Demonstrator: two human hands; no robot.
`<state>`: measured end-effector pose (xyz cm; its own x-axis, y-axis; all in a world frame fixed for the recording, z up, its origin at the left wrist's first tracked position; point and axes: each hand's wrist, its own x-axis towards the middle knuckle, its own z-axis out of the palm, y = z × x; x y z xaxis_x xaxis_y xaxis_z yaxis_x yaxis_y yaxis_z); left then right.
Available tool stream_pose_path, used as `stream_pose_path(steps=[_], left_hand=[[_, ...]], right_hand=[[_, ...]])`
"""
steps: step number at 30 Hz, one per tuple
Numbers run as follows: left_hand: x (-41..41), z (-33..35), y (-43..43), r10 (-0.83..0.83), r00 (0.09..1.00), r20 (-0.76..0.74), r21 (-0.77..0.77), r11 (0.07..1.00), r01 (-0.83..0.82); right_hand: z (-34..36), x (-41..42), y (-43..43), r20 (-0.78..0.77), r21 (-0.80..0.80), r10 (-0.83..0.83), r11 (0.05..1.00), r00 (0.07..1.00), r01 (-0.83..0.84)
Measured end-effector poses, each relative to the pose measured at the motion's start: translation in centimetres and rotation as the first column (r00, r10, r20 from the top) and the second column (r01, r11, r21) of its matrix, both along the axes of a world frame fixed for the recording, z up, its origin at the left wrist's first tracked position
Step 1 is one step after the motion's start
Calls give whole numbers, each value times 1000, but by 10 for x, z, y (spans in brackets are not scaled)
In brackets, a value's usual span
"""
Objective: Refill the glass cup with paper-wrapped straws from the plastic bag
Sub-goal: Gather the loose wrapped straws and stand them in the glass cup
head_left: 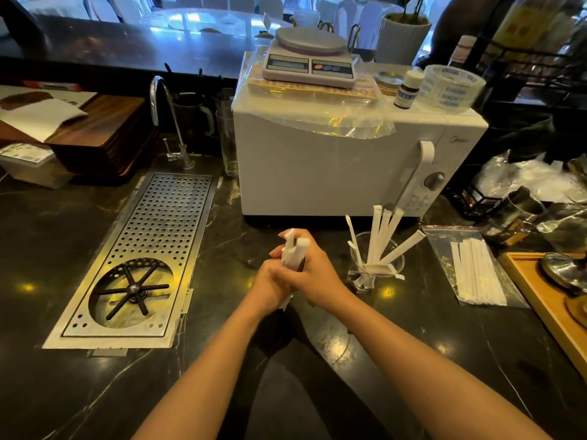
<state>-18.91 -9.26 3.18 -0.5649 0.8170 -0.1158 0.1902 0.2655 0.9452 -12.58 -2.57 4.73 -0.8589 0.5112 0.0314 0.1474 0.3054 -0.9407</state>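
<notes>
I observe both forearms extended forward over the dark marble bench [95, 392], meeting in front of the white microwave [333, 166]. My left hand [270, 289] and right hand [313, 269] are clasped together around a bundle of paper-wrapped straws [293, 249], held upright, ends protruding above the fingers. The glass cup [376, 265], right of the hands and in front of the microwave, holds several leaning straws. The plastic bag [473, 271] of straws lies flat further right. The microwave's grey logo is too faint to read.
</notes>
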Motion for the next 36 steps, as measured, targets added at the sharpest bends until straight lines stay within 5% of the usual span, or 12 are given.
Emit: stream_pose_path(steps=[9,21,36], left_hand=[[-2,-13,-5,-33,993,117,-26,999,36],[-15,9,-9,-91,996,-23,-58,994,89],[35,110,70,-183,983,-28,291,939,183]], right_hand=[[-18,-3,-7,-2,-133,-53,990,999,53],[18,-7,-5,-36,-111,-128,986,991,124],[126,39,68,-353,-69,-248,968,902,239]])
